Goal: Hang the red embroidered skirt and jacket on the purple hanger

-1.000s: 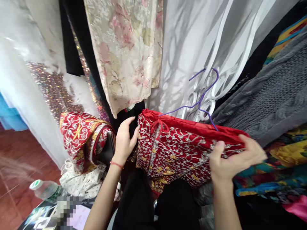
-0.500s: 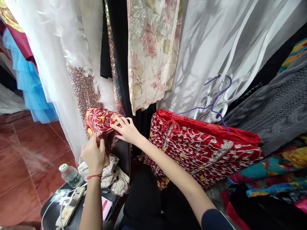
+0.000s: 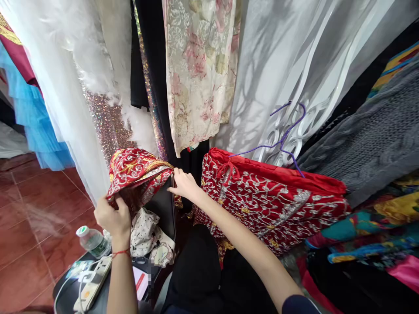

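A red embroidered cloth garment (image 3: 131,168) with silver and gold patterning is stretched between my two hands, above a dark chair. My left hand (image 3: 113,216), with a red string on the wrist, pinches its lower left edge. At its right end my right hand (image 3: 186,185) grips the edge between thumb and fingers. The cloth's underside is dark and partly hidden. To the right hangs a red skirt (image 3: 262,209) with silver vine embroidery and a tie at the waist, on a purple hanger (image 3: 284,140); neither hand touches it.
On the dark chair (image 3: 63,279) lie a power strip (image 3: 93,285) with white cables, a water bottle (image 3: 94,242), a dotted white cloth (image 3: 144,233) and a phone (image 3: 140,281). A floral garment (image 3: 201,83), white tulle (image 3: 65,87) and a grey knit (image 3: 369,126) hang around.
My hands have moved apart, the left one down and left, the right one slightly right. The red garment between them has spread wider. The view has shifted a little.
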`<move>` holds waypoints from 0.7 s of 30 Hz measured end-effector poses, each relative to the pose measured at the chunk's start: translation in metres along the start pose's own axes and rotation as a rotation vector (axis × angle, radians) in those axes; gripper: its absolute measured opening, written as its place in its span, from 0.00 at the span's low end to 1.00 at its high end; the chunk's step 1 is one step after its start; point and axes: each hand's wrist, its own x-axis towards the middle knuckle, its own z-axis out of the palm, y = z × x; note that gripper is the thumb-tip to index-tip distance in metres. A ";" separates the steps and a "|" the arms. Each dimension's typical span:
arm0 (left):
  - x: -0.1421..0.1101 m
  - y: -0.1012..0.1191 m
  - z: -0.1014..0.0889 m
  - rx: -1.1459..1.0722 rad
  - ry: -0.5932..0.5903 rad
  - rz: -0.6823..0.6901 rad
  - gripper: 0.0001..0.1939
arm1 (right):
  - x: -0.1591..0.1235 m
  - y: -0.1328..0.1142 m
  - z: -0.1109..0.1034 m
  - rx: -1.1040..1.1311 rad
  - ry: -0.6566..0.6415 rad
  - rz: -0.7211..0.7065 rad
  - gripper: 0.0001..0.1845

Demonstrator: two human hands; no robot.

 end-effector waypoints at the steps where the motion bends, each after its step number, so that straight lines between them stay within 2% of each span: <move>1: -0.003 -0.005 -0.001 0.010 -0.004 -0.031 0.22 | 0.002 0.001 0.005 0.042 -0.026 0.024 0.32; 3: -0.005 -0.010 -0.003 -0.002 -0.045 -0.040 0.23 | 0.006 0.002 0.013 0.123 -0.039 0.046 0.22; 5: -0.006 -0.008 -0.005 -0.040 -0.096 -0.008 0.22 | 0.008 0.003 0.018 0.173 -0.041 0.050 0.17; 15: -0.016 0.007 -0.008 -0.123 -0.089 0.048 0.20 | -0.010 0.018 0.010 0.210 -0.067 0.021 0.13; 18: -0.014 0.021 -0.012 -0.120 -0.030 0.129 0.19 | -0.013 0.019 0.002 0.191 -0.076 0.040 0.18; 21: -0.016 0.059 -0.017 -0.235 0.095 0.342 0.26 | -0.025 0.022 -0.015 0.194 -0.115 0.072 0.36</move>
